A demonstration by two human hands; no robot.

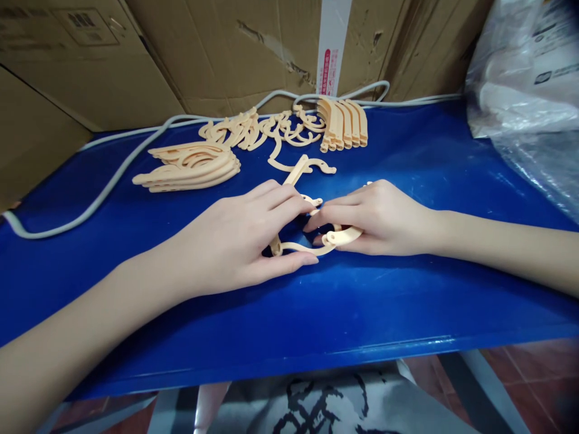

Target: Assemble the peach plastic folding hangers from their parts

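My left hand (248, 226) is closed around the left side of a partly folded beige plastic hanger (346, 235), and my palm hides much of it. From the right, my right hand (389, 217) grips its jointed, curved arm, fingertips close to those of the left. A thin curved piece (307, 249) bridges the gap between the hands, just above my left thumb. Beyond my left fingers a straight beige bar (297, 170) sticks out away from me. Loose hook-shaped pieces (283, 165) lie right behind it.
Curved hanger arms (194, 172) are stacked at the left. A heap of small hooked pieces (246, 129) and a neat stack of arms (348, 123) lie at the back. A white cable (122, 175) crosses the blue tabletop (384, 307). Cardboard boxes (271, 54) and plastic wrapping (525, 102) border it.
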